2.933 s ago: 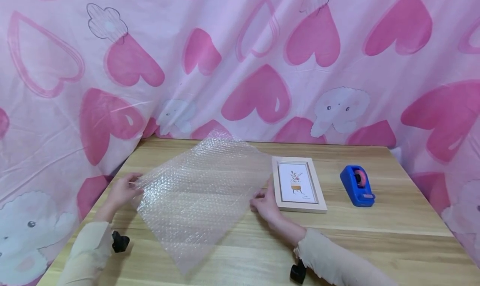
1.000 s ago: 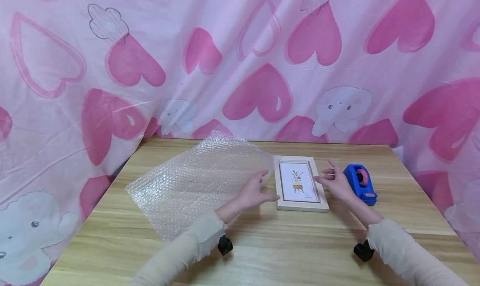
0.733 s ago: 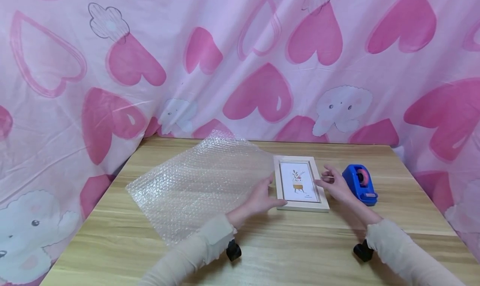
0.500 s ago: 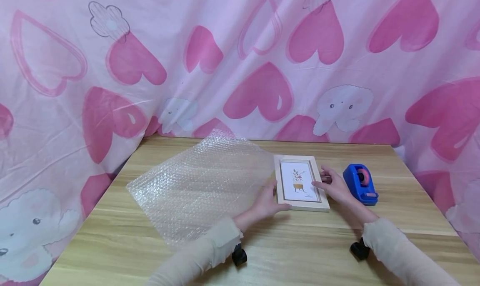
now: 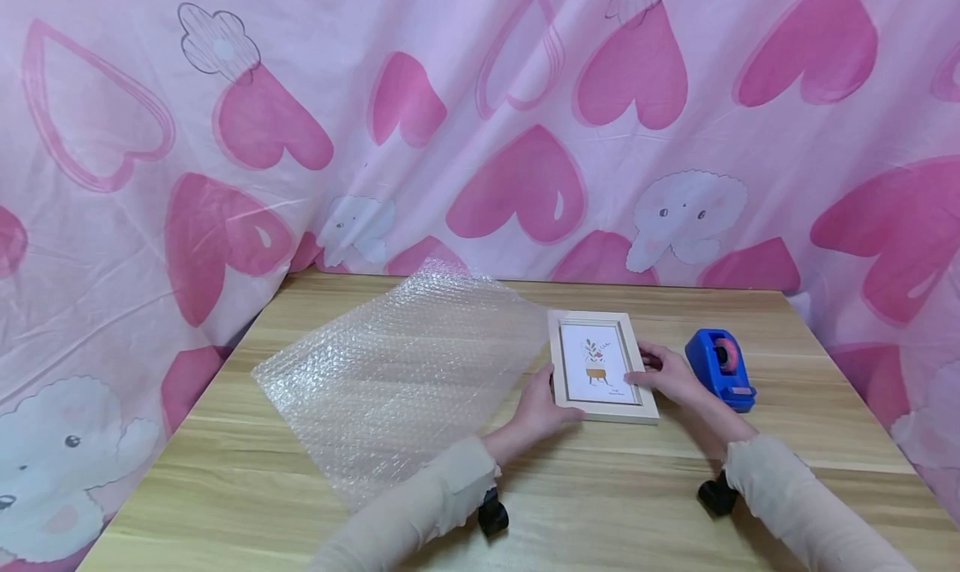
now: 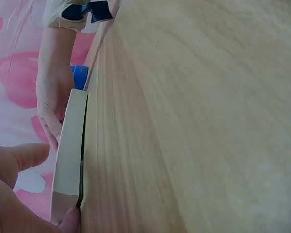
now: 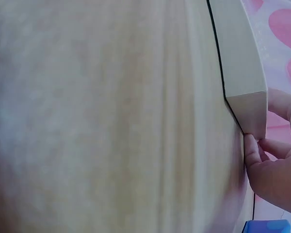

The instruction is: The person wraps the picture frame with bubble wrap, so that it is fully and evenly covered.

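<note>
Head view: a picture frame [image 5: 602, 367] lay flat on the wooden table [image 5: 750, 472], right of centre and nearer the far edge than the near one. The left hand [image 5: 545, 405] gripped the frame's near left corner, thumb laid over the front rail and fingers along the left side. The right hand [image 5: 670, 375] held the right side rail, fingers curled onto it. A sheet of bubble wrap [image 5: 397, 372] lay flat toward the table's left side, its right corner just beside the frame. A blue tape dispenser [image 5: 719, 369] stood near the right edge, just beyond the right hand. A pink heart-print cloth [image 5: 480, 122] hung behind the table.

Left wrist view: the frame [image 6: 69, 155] showed edge-on against the table [image 6: 194, 121]; the left hand [image 6: 14, 194] pinched its corner, and the right hand [image 6: 51, 107] clasped the opposite side.

Right wrist view: the right hand [image 7: 274, 165] had its fingertips under and against the frame [image 7: 237, 68] corner, which rested on the table [image 7: 111, 121].
</note>
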The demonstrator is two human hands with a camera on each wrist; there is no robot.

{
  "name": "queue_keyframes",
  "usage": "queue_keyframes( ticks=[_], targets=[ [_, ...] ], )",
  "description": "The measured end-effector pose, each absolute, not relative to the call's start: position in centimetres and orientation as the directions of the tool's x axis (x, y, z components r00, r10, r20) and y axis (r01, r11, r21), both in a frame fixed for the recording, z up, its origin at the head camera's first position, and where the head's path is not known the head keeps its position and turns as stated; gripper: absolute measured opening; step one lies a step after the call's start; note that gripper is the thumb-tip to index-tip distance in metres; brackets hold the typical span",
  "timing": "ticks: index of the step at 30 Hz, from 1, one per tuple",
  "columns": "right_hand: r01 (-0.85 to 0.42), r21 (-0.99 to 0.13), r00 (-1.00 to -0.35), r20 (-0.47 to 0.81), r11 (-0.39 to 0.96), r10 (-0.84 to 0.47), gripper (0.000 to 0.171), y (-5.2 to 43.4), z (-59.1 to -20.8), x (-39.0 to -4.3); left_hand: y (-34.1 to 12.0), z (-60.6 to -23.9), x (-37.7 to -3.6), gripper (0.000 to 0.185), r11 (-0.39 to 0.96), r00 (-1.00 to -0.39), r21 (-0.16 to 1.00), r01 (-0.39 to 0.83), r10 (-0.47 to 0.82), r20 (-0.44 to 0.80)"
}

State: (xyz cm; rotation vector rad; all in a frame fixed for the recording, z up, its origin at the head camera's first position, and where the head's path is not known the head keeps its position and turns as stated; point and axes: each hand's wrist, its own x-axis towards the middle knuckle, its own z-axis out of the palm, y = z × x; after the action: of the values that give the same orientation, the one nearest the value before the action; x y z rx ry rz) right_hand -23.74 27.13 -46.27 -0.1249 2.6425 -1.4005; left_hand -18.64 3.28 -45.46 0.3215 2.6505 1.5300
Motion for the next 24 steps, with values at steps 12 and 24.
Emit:
queue_keyframes(
  ticks=[12, 24],
  targets=[
    [-0.017, -0.77, -0.978, -0.121, 0.638, -0.172, 0.06, 26.2, -45.4, -23.4, 4.0, -45.7, -19.1, 0.079, 0.545, -0.986, 0.832, 0.105, 0.168, 0.014],
    [0.144, -0.817, -0.973, -0.218, 0.559, -0.069, 0.065, 25.7, -45.3, -23.0, 4.5, -45.2, -18.8, 0.086, 0.497, -0.99, 0.868, -0.009, 0.115, -0.076]
  ],
)
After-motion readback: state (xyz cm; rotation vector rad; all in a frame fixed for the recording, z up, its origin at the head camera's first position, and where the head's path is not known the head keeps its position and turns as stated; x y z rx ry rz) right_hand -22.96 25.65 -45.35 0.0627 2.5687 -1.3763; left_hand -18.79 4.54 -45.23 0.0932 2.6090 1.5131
